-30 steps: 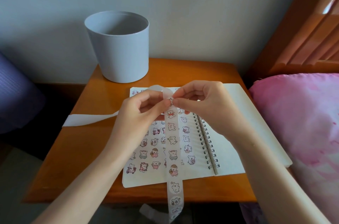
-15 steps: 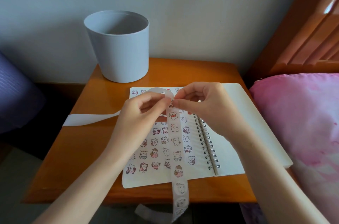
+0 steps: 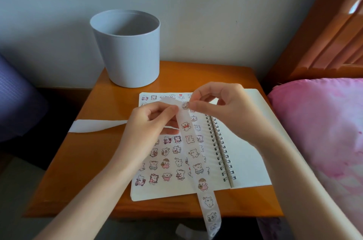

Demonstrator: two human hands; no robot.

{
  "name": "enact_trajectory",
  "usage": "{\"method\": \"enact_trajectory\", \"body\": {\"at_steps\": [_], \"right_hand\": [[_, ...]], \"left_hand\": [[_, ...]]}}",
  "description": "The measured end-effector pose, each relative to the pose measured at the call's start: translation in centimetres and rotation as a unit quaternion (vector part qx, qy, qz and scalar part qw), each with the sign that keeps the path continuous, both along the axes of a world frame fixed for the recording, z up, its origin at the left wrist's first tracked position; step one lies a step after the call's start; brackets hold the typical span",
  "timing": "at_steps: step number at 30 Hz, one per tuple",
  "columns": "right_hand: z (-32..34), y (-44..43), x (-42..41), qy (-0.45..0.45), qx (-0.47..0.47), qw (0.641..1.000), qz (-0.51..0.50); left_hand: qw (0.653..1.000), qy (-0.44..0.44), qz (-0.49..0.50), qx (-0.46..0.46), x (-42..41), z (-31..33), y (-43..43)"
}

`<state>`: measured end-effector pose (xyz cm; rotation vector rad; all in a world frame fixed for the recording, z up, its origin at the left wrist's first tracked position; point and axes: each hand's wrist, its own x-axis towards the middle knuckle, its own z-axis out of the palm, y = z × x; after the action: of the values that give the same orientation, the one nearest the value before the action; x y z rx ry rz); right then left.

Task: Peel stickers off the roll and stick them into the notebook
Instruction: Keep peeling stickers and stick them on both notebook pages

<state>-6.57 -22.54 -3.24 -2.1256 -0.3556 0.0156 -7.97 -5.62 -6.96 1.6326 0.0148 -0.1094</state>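
While left hand (image 3: 151, 121) pinches strip (image 3: 193, 153) mid-frame | right hand (image 3: 222, 108) pinches sticker (image 3: 185, 105), peeling | next: lift off, press onto notebook (image 3: 247, 161)

Gray bin (image 3: 127, 51) behind notebook (image 3: 253, 163)

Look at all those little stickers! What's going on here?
A person is peeling stickers at a wooden table. The left hand holds the sticker strip up over an open spiral notebook, and the right hand pinches one little sticker at the strip's top bend. The left page already has rows of cartoon-animal stickers; the right page is blank. The strip's full end hangs over the table's front edge, and the empty backing trails off to the left.
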Motion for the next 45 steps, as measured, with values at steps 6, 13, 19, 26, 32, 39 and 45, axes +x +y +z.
{"method": "enact_trajectory", "body": {"at_steps": [6,13,19,26,32,39,45], "right_hand": [[-0.7,-3.3,2.9,0.088,0.036,0.987,-0.128],[-2.1,-5.4,5.6,0.089,0.042,0.969,-0.227],[-3.1,-4.9,6.3,0.074,0.044,0.967,-0.238],[-3.5,-4.9,6.3,0.072,0.038,0.966,-0.244],[-3.7,-5.0,6.5,0.064,0.027,0.967,-0.247],[-4.0,-5.0,6.6,0.058,0.028,0.966,-0.251],[-4.3,-4.9,6.7,0.042,0.014,0.966,-0.254]], "left_hand": [[0.999,-0.021,-0.004,0.048,-0.3,-0.4,-0.1],[0.996,-0.034,-0.018,0.082,-0.3,-0.5,-0.3],[0.997,-0.032,-0.019,0.066,-0.4,-0.4,-0.4],[0.997,-0.032,-0.019,0.061,-0.5,-0.2,-0.5],[0.997,-0.032,-0.019,0.071,-0.5,-0.2,-0.5],[0.997,-0.032,-0.014,0.074,-0.4,-0.2,-0.5],[0.997,-0.031,-0.016,0.070,-0.5,-0.1,-0.6]]}}
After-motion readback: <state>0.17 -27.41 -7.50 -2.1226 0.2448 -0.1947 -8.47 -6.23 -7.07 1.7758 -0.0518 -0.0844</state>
